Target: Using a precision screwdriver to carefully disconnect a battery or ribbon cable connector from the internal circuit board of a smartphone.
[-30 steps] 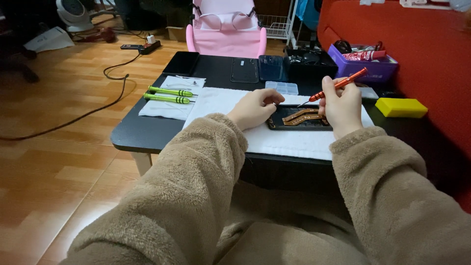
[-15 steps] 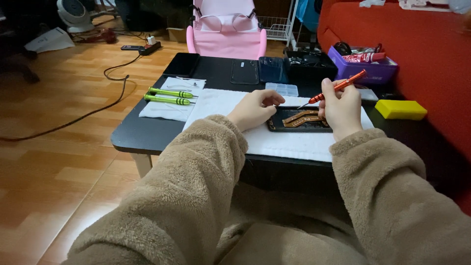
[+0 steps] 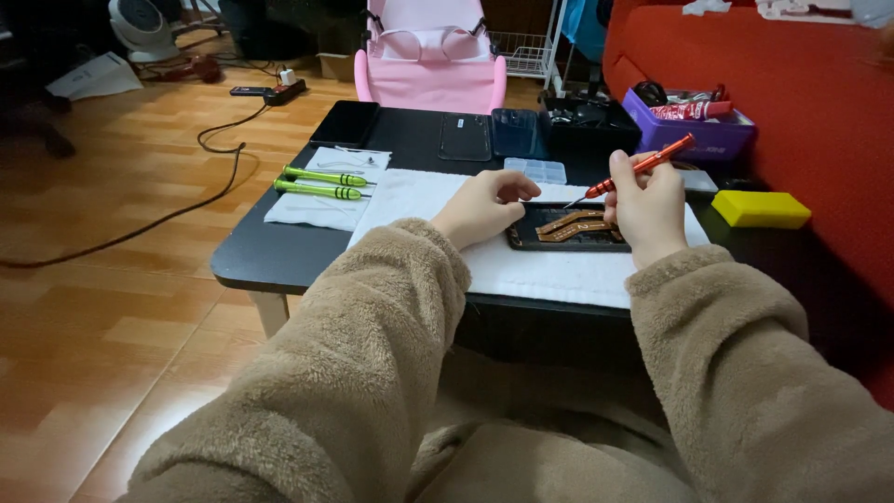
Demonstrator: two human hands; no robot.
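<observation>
Head view: phone repair on a black tabletop [image 3: 279, 265].
Right hand [image 3: 647, 205] pinches a slim red screwdriver [image 3: 643, 168]; left hand [image 3: 480, 207], fingers curled, steadies the opened black phone [image 3: 568, 228] lying on a white cloth [image 3: 559, 270]. Best kept upright, pressed lightly.

We hold a slim red screwdriver [image 3: 641, 168] in our right hand [image 3: 647, 210], tip over the opened black phone [image 3: 566, 229]; our left hand [image 3: 482, 207] steadies its edge.
</observation>
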